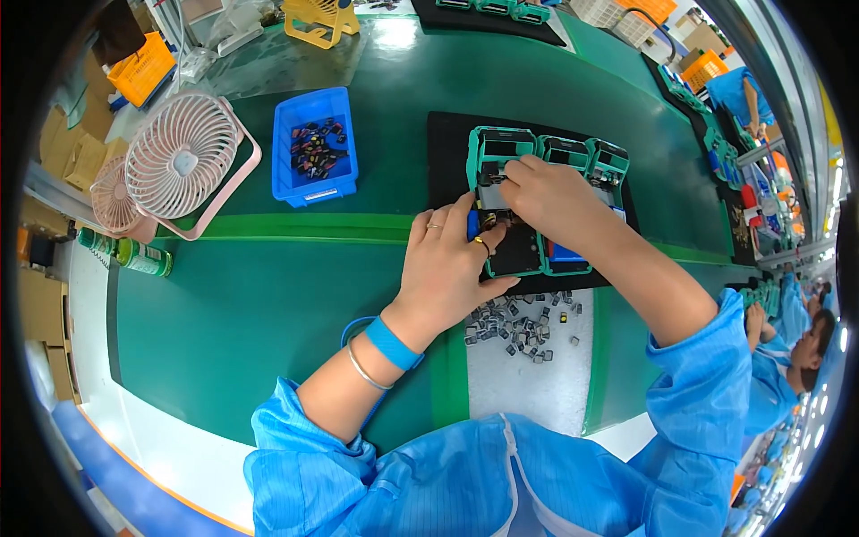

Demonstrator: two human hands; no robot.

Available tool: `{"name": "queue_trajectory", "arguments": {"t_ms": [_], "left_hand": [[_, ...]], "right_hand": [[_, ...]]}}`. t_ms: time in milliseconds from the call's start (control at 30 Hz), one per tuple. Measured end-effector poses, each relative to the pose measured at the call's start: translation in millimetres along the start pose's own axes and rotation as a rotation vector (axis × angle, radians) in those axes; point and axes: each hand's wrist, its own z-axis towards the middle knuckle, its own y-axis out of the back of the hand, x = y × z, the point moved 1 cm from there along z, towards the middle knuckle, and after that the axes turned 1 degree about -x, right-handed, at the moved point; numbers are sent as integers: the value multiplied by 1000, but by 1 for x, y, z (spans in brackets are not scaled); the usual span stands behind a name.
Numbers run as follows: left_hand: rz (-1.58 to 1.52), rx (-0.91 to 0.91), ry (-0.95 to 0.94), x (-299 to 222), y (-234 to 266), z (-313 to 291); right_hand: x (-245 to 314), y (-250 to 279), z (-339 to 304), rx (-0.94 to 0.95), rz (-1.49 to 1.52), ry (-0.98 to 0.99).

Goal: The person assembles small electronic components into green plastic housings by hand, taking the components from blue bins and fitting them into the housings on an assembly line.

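Observation:
On a black mat [443,143] lie several green-rimmed plastic housings [504,136] in a row, with dark and grey parts inside. My left hand [447,259], with rings and a blue wrist strap [393,343], grips the left side of the leftmost housing. Beside its fingers shows a small blue piece [472,225]. My right hand [550,199] reaches over that same housing, its fingers pinched together down inside; what they hold is hidden. A blue part [564,254] sits in the middle housing, partly under my right forearm.
Small square grey parts [528,331] lie scattered on a white sheet [537,394] close to me. A blue bin [315,183] of small dark parts stands to the left, near pink fans [184,161] and a green can [148,259]. A yellow fan [320,22] stands far back; co-workers sit at right.

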Motion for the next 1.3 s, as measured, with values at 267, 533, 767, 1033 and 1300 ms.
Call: {"name": "queue_trajectory", "arguments": {"t_ms": [267,533,767,1033,1300], "left_hand": [[1,2,7,0,-1,0],[11,20,18,-1,1,0],[12,21,22,-1,0,1],[6,25,23,-2,1,0],[-15,17,19,-1,2,1]], "right_hand": [[-2,-1,-2,35,27,-16],[-7,-4,-6,35,47,-9],[-13,0,-13,-76,237,-201],[-14,-5,-9,0,139,-133],[-8,-18,-5,-94,145,-187]]}}
